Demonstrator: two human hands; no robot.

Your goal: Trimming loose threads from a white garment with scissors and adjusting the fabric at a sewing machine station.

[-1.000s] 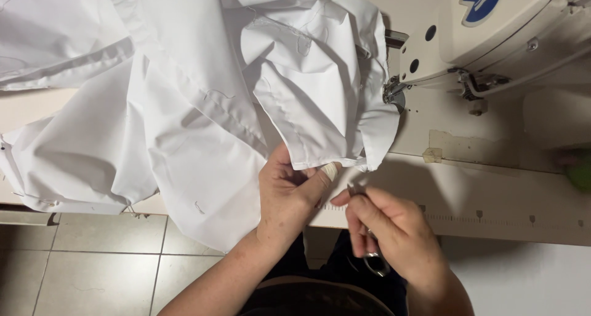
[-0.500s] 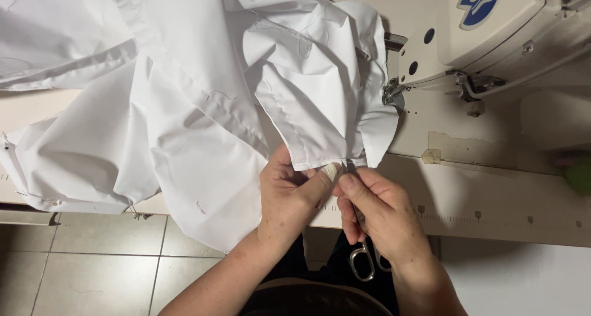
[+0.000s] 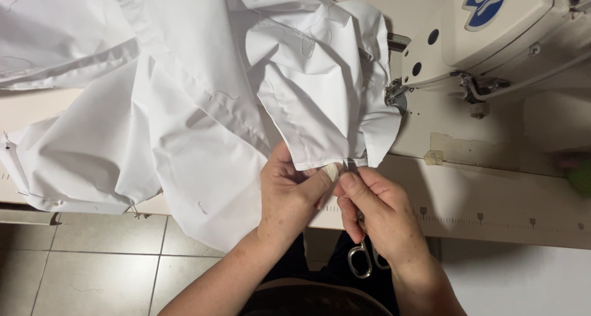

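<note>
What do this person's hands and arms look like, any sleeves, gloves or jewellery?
Both arms are bare to the frame edge: no sleeves show. The left hand has a pale bandage or tape wrapped round its thumb tip. The right hand wears no glove; no rings or watch are visible.

Hands (image 3: 332, 196) on white fabric (image 3: 203, 107)

One head-worn view: we look steeply down, close over our hands, onto the beige wooden sewing table (image 3: 492, 224), grey tiled floor (image 3: 92, 260) along the lower left.
</note>
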